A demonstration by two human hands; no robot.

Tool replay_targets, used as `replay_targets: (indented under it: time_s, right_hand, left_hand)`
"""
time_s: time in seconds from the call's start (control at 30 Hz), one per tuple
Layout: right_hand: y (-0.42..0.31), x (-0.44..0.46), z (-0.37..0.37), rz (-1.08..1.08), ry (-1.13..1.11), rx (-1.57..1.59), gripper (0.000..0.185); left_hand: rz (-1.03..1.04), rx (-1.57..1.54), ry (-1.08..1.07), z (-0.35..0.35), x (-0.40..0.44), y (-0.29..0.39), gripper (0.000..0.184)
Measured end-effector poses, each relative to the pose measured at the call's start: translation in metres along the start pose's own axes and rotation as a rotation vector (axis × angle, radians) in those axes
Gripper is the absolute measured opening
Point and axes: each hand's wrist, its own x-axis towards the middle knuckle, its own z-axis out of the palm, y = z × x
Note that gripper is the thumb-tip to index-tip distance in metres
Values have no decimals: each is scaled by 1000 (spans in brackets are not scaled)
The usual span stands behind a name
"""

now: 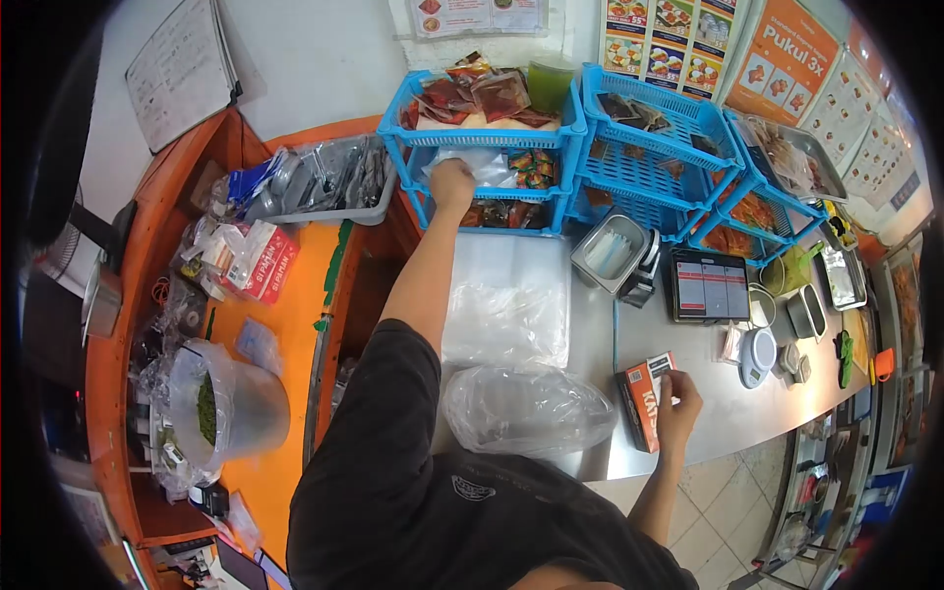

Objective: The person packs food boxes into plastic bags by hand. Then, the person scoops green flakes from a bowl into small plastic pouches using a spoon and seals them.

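Observation:
My left hand reaches into the middle tier of a blue plastic rack. Its fingers are closed at the clear plastic bags there, with the fingertips partly hidden. Small colourful sachets lie to the right in that tier. At the right, my right hand has its fingers closed at the right edge of an orange and white box, which stands on the steel table. Between my arms lie a stack of flat clear plastic bags and a bulging clear plastic bag.
Another blue rack stands to the right, above a steel container and a tablet. A small scale sits further right. To the left are a grey tray of black cutlery and a translucent bucket on an orange counter.

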Motion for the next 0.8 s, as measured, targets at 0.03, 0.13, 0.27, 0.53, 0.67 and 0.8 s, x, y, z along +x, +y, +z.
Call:
replay_targets:
  time_s: [0.03,0.13,0.27,0.53,0.67,0.8]
  right_hand:
    - [11,4,-8,99,-56,-30,28]
    - [36,0,-17,-124,-27,-453,72]
    - [88,-16,-5,67,-428,-751,125]
    - [80,-19,15,25,-220,-748,124]
    - [78,-17,16,-7,-190,-717,119]
    - [76,-14,12,88,-166,-709,110]
  left_hand:
    - [106,-120,164,-3,-9,-3,15]
    - [293,-189,461,-29,-55,5,11]
    - [185,-393,380,-59,-130,1,11]
    - [-120,-769,258,-90,-170,-14,10]
    - [213,-725,159,-125,-186,32,7]
    - [657,-613,-602,-121,-302,61,5]
